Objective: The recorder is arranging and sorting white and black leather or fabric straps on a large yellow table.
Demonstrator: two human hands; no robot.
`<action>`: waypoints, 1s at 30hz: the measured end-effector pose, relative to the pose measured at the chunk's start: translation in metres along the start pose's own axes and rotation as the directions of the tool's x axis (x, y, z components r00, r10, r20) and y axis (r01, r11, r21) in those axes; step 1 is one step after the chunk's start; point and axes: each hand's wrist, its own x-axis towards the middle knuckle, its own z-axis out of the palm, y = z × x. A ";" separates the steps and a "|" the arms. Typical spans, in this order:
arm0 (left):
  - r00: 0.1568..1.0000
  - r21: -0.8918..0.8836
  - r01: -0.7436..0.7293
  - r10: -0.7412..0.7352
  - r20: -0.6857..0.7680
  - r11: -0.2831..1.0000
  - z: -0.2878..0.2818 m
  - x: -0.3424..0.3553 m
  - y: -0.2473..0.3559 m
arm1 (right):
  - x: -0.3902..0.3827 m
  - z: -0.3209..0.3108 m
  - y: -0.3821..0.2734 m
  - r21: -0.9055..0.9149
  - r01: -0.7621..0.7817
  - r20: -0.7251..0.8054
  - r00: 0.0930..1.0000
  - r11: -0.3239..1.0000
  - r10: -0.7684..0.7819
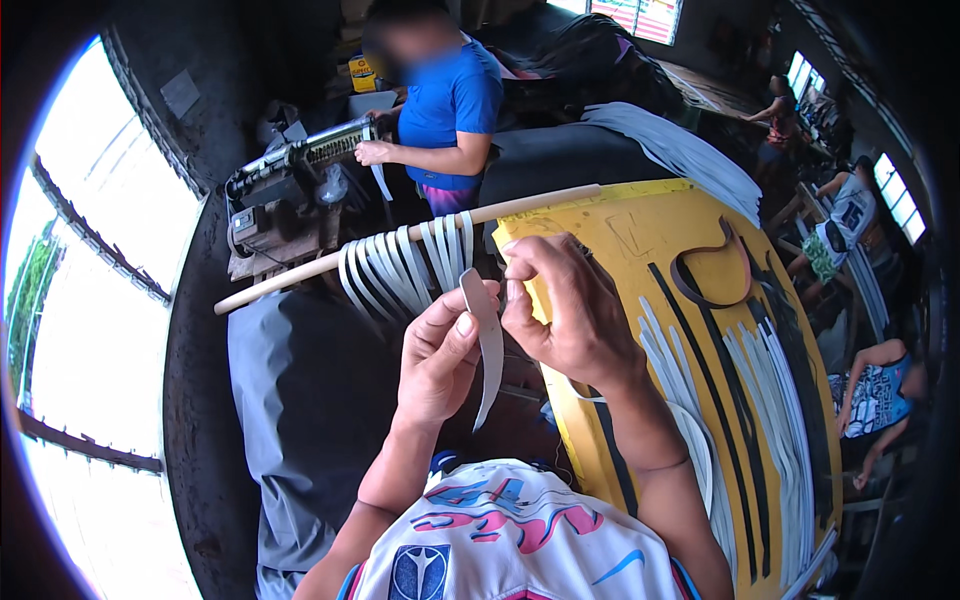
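My left hand (440,360) is closed on a pale grey strip (487,345), pinched between thumb and fingers near its rounded upper end. The strip's lower part hangs free and curves to a narrow tip. Just right of it, my right hand (565,310) is raised with curled fingers, thumb and forefinger pressed together. Whatever that pinch holds, if anything, is too small to make out. Behind my hands a wooden pole (300,272) runs slantwise, with several pale strap loops (385,270) hanging over it.
To my right is a yellow table (640,225) bearing pale strips (765,400), black strips (725,380) and a curved brown band (685,275). Black sheeting (275,400) covers a surface at left. Beyond the pole, a person in blue (445,110) works at a machine (315,150). Other people are at far right.
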 end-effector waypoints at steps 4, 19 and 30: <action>0.998 -0.025 0.015 -0.017 -0.060 1.000 -0.007 -0.002 0.010 | -0.015 -0.013 0.000 0.120 -0.294 0.068 0.955 0.948 0.288; 0.975 -0.144 -0.188 0.202 0.092 0.972 -0.044 0.017 0.076 | -0.217 0.052 0.027 -0.373 -0.706 0.694 0.218 0.602 0.686; 0.941 -0.205 -0.142 0.196 0.277 0.968 -0.049 0.031 0.116 | -0.201 0.070 0.019 0.045 -0.871 0.690 0.381 0.489 0.615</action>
